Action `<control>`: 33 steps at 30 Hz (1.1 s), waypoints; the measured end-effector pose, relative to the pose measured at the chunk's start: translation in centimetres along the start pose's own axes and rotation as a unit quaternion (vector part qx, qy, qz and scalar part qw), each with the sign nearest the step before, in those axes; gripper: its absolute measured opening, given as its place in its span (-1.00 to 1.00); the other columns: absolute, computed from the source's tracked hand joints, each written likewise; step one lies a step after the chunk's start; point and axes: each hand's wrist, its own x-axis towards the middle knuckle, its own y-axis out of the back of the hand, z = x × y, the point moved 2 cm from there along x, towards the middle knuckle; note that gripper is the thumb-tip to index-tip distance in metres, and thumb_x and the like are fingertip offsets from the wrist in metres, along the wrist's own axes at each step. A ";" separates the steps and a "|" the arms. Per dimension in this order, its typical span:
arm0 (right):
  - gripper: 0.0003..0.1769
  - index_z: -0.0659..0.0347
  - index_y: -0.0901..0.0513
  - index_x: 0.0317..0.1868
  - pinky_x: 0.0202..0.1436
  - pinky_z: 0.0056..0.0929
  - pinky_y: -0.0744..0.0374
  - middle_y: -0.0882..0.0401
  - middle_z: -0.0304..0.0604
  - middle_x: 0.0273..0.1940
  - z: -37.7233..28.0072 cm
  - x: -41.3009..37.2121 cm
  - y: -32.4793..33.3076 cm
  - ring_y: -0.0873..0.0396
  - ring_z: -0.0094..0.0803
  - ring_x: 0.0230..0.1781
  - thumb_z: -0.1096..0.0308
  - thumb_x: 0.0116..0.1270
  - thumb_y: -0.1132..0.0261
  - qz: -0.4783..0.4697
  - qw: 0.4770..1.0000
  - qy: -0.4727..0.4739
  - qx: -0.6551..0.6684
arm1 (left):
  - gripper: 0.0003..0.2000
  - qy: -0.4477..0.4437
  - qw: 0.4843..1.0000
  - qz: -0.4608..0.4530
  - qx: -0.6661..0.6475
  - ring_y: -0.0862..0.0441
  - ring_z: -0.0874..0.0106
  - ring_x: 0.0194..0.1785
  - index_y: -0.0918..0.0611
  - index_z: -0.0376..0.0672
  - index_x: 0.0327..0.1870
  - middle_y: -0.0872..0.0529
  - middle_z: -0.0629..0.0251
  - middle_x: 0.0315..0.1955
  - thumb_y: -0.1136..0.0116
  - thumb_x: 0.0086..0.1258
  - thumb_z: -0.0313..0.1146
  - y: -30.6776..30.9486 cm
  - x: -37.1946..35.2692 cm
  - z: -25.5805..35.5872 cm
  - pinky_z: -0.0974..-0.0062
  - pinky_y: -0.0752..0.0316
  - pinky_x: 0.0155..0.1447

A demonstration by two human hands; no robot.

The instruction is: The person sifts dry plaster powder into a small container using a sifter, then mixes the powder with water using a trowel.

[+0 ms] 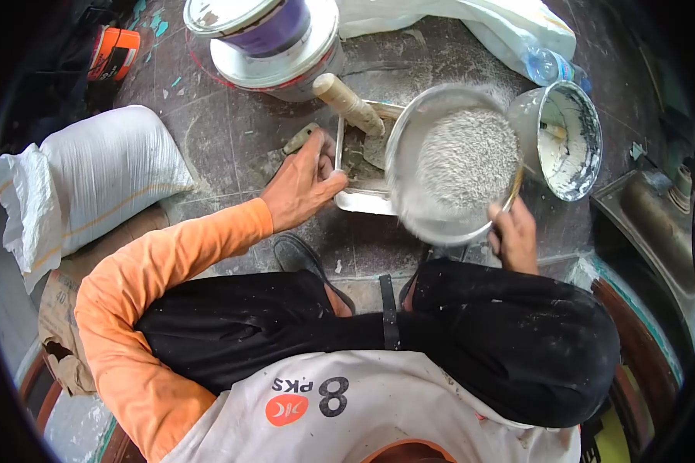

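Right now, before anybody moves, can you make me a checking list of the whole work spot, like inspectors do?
Surface: tiled floor, dusty, with scattered specks.
Job's things: big round bowl holding pale grains, overlapping the tray in view; stick leaning up from the tray.
Clutter: stacked tubs, water bottle, bucket on its side, smeared white inside.
Hands: left hand on the tray's edge, right hand at the bowl's rim.
Cables: nothing seen.
Surroundings: plump white sack, torn brown paper.
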 end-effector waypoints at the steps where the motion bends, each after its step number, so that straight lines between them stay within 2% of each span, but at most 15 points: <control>1: -0.48 0.32 -0.49 0.53 -0.37 -0.61 -0.46 -0.74 -0.16 0.06 1.1 -0.3 -0.5 -0.60 -0.61 -0.29 0.37 0.65 -0.22 0.018 0.997 0.061 0.038 | -0.59 0.030 1.000 0.001 -0.008 -0.66 0.49 -0.36 -0.35 -0.30 0.28 -0.63 0.23 -0.33 -0.25 0.58 -0.37 0.2 -0.1 0.3 0.43 -0.69 -0.30; 4: -0.48 0.30 -0.52 0.51 -0.42 -0.60 -0.38 -0.66 -0.28 -0.09 -0.3 -0.8 1.8 -0.45 -0.65 -0.40 0.33 0.63 -0.27 0.075 0.991 0.064 0.096 | -0.64 0.011 1.000 0.001 0.008 -0.67 0.50 -0.35 -0.36 -0.28 0.22 -0.65 0.22 -0.33 -0.23 0.58 -0.38 0.3 -0.2 -0.1 0.41 -0.69 -0.29; 5: -0.46 0.28 -0.53 0.51 -0.31 -0.60 -0.45 -0.62 -0.31 -0.10 0.0 0.4 3.8 -0.50 -0.62 -0.30 0.29 0.62 -0.28 0.036 0.997 0.061 0.038 | -0.67 0.025 1.000 -0.001 0.003 -0.67 0.50 -0.36 -0.37 -0.24 0.17 -0.62 0.25 -0.39 -0.23 0.57 -0.40 0.3 -0.3 0.5 0.38 -0.66 -0.30; 8: -0.46 0.28 -0.53 0.52 -0.27 -0.62 -0.46 -0.64 -0.29 -0.02 -0.7 -0.6 0.9 -0.51 -0.61 -0.25 0.28 0.63 -0.26 0.009 0.999 0.027 -0.023 | -0.68 0.048 0.999 -0.001 -0.011 -0.63 0.48 -0.39 -0.38 -0.24 0.15 -0.58 0.28 -0.44 -0.25 0.56 -0.39 0.3 -0.2 0.8 0.38 -0.62 -0.29; 9: -0.46 0.30 -0.53 0.51 -0.42 -0.64 -0.31 -0.63 -0.37 -0.10 1.9 -0.3 2.8 -0.34 -0.70 -0.44 0.25 0.63 -0.25 0.059 0.997 0.042 -0.037 | -0.68 0.009 1.000 0.015 0.001 -0.57 0.47 -0.42 -0.39 -0.26 0.11 -0.56 0.29 -0.47 -0.26 0.53 -0.39 0.4 0.0 0.5 0.36 -0.58 -0.28; 10: -0.50 0.23 -0.57 0.49 -0.42 -0.61 -0.32 -0.64 -0.37 -0.11 1.1 -0.5 4.2 -0.35 -0.69 -0.42 0.27 0.63 -0.26 0.087 0.995 0.010 -0.047 | -0.68 0.024 0.999 0.027 -0.004 -0.57 0.47 -0.42 -0.39 -0.26 0.11 -0.56 0.29 -0.47 -0.26 0.53 -0.39 0.4 0.1 0.2 0.36 -0.58 -0.28; 12: -0.51 0.14 -0.58 0.52 -0.14 -0.49 -0.51 -0.68 -0.25 0.02 0.8 0.2 6.2 -0.56 -0.51 -0.13 0.31 0.65 -0.23 0.049 0.997 0.062 0.027 | -0.69 -0.062 0.997 0.011 0.033 -0.54 0.47 -0.41 -0.40 -0.28 0.07 -0.55 0.26 -0.45 -0.27 0.51 -0.39 0.4 0.1 0.8 0.32 -0.54 -0.28; 14: -0.50 0.09 -0.57 0.54 -0.14 -0.51 -0.51 -0.69 -0.23 0.05 1.5 0.6 6.8 -0.57 -0.53 -0.12 0.34 0.66 -0.21 0.061 0.998 0.033 -0.003 | -0.68 -0.023 0.999 0.024 0.007 -0.53 0.44 -0.38 -0.40 -0.29 0.05 -0.53 0.25 -0.46 -0.28 0.49 -0.37 0.3 0.0 1.3 0.26 -0.51 -0.28; 17: -0.50 0.08 -0.58 0.51 -0.44 -0.75 -0.21 -0.64 -0.50 -0.15 1.2 -1.0 5.1 -0.37 -0.84 -0.41 0.26 0.62 -0.31 0.177 0.982 0.060 0.010 | -0.65 -0.050 0.996 0.048 0.054 -0.53 0.35 -0.38 -0.42 -0.29 0.02 -0.50 0.21 -0.48 -0.32 0.46 -0.29 1.0 0.8 1.1 0.20 -0.51 -0.24; 18: -0.48 0.03 -0.59 0.49 -0.37 -0.72 -0.25 -0.62 -0.54 -0.17 1.1 -1.2 7.3 -0.41 -0.84 -0.32 0.20 0.59 -0.35 0.126 0.991 0.040 -0.034 | -0.65 -0.038 0.997 0.049 0.046 -0.53 0.35 -0.38 -0.42 -0.29 0.02 -0.50 0.21 -0.48 -0.32 0.46 -0.29 0.7 0.4 1.2 0.20 -0.51 -0.24; 20: -0.45 0.04 -0.58 0.51 -0.40 -0.71 -0.20 -0.59 -0.55 -0.18 0.2 -1.0 7.3 -0.36 -0.84 -0.37 0.17 0.58 -0.34 0.151 0.987 0.046 -0.029 | -0.64 -0.027 0.996 0.046 0.066 -0.53 0.32 -0.39 -0.43 -0.30 0.02 -0.51 0.18 -0.48 -0.33 0.46 -0.29 0.6 0.8 1.8 0.19 -0.51 -0.23; 24: -0.55 0.11 -0.62 0.42 -0.44 -0.69 -0.14 -0.50 -0.57 -0.26 -0.8 -2.0 3.8 -0.26 -0.83 -0.45 0.21 0.62 -0.30 0.105 0.994 0.028 -0.032 | -0.64 -0.041 0.997 0.049 0.046 -0.54 0.22 -0.40 -0.43 -0.31 0.03 -0.51 0.15 -0.48 -0.32 0.47 -0.28 0.8 1.1 1.8 0.14 -0.51 -0.23; 28: -0.45 0.15 -0.55 0.54 -0.50 -0.67 -0.13 -0.51 -0.57 -0.27 0.4 -1.0 6.2 -0.22 -0.82 -0.51 0.21 0.63 -0.30 0.132 0.991 0.031 -0.007 | -0.63 -0.029 0.997 0.039 0.061 -0.52 0.25 -0.41 -0.42 -0.30 0.04 -0.50 0.17 -0.49 -0.32 0.47 -0.28 0.5 0.7 2.1 0.16 -0.50 -0.24; 31: -0.59 0.16 -0.61 0.40 -0.58 -0.67 -0.07 -0.43 -0.57 -0.35 1.5 -0.7 4.6 -0.16 -0.82 -0.58 0.26 0.64 -0.28 0.081 0.993 0.078 -0.039 | -0.64 -0.062 0.995 0.049 0.062 -0.52 0.27 -0.40 -0.41 -0.29 0.03 -0.50 0.16 -0.47 -0.31 0.48 -0.29 0.4 1.2 1.8 0.16 -0.50 -0.25; 33: -0.55 0.18 -0.58 0.44 -0.48 -0.67 -0.18 -0.51 -0.53 -0.26 1.1 -0.5 6.6 -0.25 -0.80 -0.49 0.25 0.64 -0.28 0.069 0.995 0.070 -0.021 | -0.64 -0.072 0.994 0.039 0.078 -0.54 0.29 -0.39 -0.42 -0.30 0.05 -0.51 0.17 -0.46 -0.31 0.48 -0.29 0.9 0.6 1.8 0.15 -0.51 -0.24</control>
